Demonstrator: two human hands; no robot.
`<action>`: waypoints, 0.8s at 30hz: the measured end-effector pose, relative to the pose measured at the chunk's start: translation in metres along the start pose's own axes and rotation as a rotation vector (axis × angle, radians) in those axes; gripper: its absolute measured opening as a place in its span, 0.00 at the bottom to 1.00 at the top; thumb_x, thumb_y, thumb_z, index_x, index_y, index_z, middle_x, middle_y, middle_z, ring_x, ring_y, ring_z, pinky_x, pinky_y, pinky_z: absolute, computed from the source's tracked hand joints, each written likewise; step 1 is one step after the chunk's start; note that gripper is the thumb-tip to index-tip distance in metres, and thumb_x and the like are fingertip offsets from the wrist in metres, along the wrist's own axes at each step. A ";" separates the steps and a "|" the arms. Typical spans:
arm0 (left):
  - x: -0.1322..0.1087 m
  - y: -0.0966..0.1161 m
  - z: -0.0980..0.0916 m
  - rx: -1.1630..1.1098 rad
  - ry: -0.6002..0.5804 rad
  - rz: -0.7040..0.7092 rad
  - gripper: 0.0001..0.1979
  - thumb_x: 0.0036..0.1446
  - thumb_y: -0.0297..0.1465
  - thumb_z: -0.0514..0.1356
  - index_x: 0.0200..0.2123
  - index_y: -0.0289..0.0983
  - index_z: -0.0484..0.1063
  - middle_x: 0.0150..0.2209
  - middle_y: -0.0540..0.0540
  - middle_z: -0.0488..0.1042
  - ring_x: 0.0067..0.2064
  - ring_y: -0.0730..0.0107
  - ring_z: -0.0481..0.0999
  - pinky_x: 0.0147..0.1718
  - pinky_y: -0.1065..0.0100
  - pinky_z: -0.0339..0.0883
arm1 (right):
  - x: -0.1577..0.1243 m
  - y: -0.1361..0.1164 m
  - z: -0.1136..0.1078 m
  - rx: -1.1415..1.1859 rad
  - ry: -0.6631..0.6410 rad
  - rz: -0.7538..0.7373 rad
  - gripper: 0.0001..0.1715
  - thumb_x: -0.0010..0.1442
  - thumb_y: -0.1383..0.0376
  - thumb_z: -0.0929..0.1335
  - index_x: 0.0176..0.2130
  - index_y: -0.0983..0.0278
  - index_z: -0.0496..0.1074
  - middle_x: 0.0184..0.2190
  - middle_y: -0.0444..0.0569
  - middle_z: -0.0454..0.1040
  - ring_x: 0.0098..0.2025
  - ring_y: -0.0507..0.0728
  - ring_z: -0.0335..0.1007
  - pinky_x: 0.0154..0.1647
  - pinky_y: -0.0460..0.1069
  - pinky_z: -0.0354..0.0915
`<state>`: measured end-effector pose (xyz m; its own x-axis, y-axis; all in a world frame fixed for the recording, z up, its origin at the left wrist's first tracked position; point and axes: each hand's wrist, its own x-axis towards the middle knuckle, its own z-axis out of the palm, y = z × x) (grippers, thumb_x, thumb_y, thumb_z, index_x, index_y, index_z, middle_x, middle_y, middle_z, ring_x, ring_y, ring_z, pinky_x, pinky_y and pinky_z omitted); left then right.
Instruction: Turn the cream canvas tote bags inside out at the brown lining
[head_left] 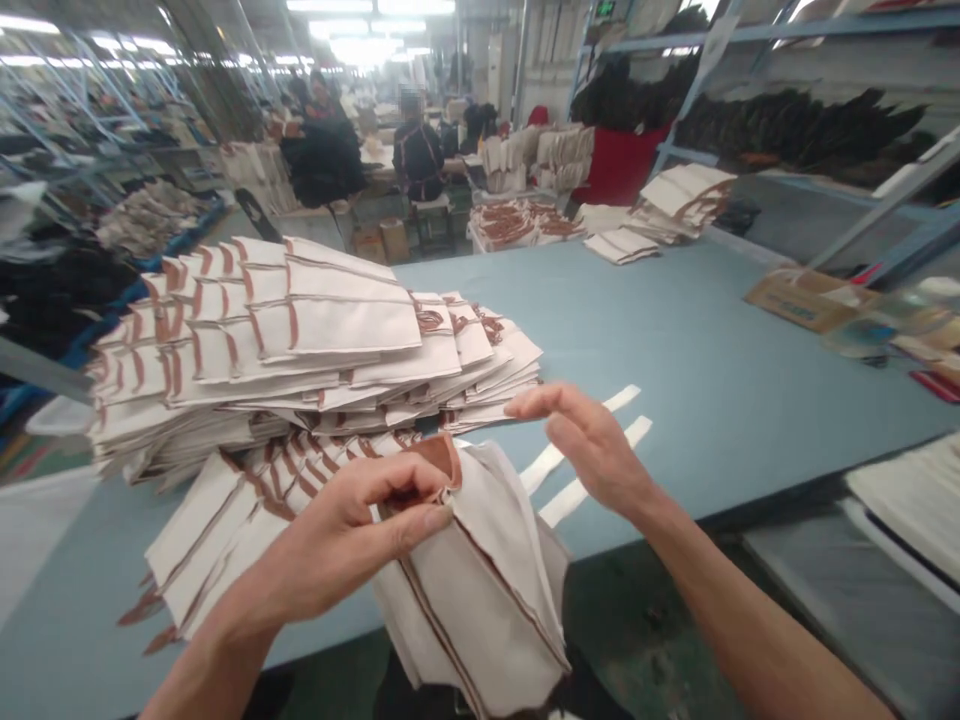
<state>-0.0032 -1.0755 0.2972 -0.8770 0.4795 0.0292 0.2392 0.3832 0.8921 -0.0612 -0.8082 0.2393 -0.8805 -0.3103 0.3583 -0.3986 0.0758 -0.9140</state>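
Note:
My left hand (pixel 360 530) pinches the brown-trimmed top edge of a cream fabric piece (pixel 480 590) with dark brown seam lines. The piece hangs down past the table's near edge, over my lap. To its right, my right hand (pixel 592 450) is raised with its fingers apart and nothing in them. Two pale strips (pixel 570 500) lie on the table just beneath and beside that hand. Behind my left hand, a fanned row of similar cream pieces (pixel 217 540) rests on the table. Its far end is partly hidden by my left hand and the held piece.
A large layered pile of cream pieces with brown edging (pixel 337 300) covers the left of the blue-grey table (pixel 690 340). Another stack (pixel 682 195) stands at the far right corner. A cardboard box (pixel 810 300) sits along the right side, below shelves of dark material (pixel 802 135). People work in the background.

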 end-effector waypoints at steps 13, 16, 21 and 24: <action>-0.019 0.004 0.004 0.083 0.044 -0.039 0.10 0.65 0.34 0.64 0.32 0.36 0.81 0.28 0.51 0.77 0.29 0.73 0.73 0.28 0.75 0.63 | -0.005 -0.033 0.057 -0.125 -0.249 -0.446 0.22 0.65 0.50 0.74 0.49 0.62 0.72 0.45 0.52 0.81 0.54 0.61 0.75 0.60 0.57 0.66; -0.022 0.006 0.004 0.059 0.025 -0.042 0.10 0.65 0.34 0.64 0.34 0.36 0.82 0.29 0.50 0.79 0.30 0.72 0.75 0.29 0.74 0.64 | -0.002 -0.033 0.056 -0.113 -0.281 -0.438 0.21 0.67 0.46 0.71 0.42 0.62 0.73 0.39 0.50 0.80 0.47 0.60 0.75 0.55 0.56 0.67; -0.024 0.005 0.009 0.032 -0.005 -0.055 0.12 0.65 0.35 0.62 0.32 0.35 0.80 0.26 0.51 0.75 0.27 0.74 0.69 0.26 0.74 0.60 | -0.006 -0.031 0.054 -0.130 -0.324 -0.430 0.24 0.69 0.45 0.69 0.35 0.62 0.73 0.31 0.47 0.76 0.35 0.56 0.71 0.43 0.54 0.65; -0.024 0.007 0.014 0.016 0.012 -0.095 0.11 0.62 0.33 0.61 0.28 0.35 0.75 0.22 0.54 0.67 0.25 0.76 0.62 0.23 0.75 0.55 | -0.009 -0.033 0.054 -0.145 -0.363 -0.397 0.19 0.69 0.50 0.71 0.35 0.62 0.73 0.31 0.46 0.77 0.36 0.56 0.72 0.44 0.53 0.64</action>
<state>0.0254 -1.0727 0.2967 -0.9011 0.4307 -0.0494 0.1615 0.4393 0.8837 -0.0268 -0.8591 0.2559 -0.5208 -0.6464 0.5576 -0.7356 0.0084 -0.6773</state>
